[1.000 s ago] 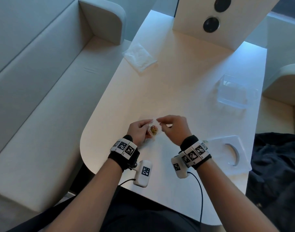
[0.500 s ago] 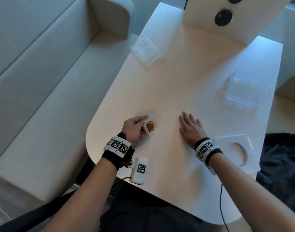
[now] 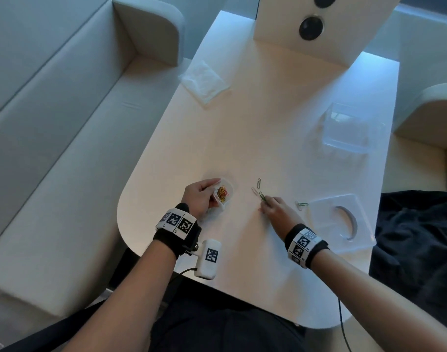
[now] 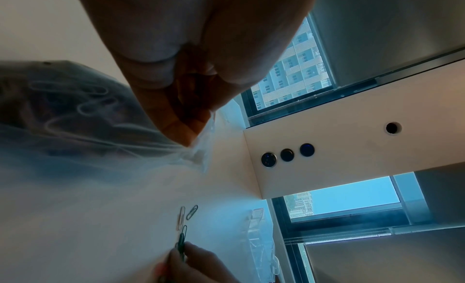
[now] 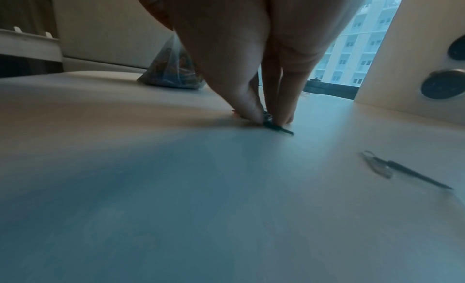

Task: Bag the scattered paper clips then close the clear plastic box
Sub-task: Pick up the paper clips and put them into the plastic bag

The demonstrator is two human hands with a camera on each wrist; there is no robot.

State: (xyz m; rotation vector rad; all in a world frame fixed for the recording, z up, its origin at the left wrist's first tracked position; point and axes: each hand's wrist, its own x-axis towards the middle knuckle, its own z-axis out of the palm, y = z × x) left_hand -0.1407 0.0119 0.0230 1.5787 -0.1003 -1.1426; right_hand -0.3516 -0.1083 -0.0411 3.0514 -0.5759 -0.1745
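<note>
The right hand hides most of the green clip it pinches — the lid (at three o'clock) blurs.

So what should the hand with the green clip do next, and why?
Probably lift the green paper clip that the right hand pinches on the table and carry it to the bag, which the left hand holds open. More clips lie loose nearby.
</note>
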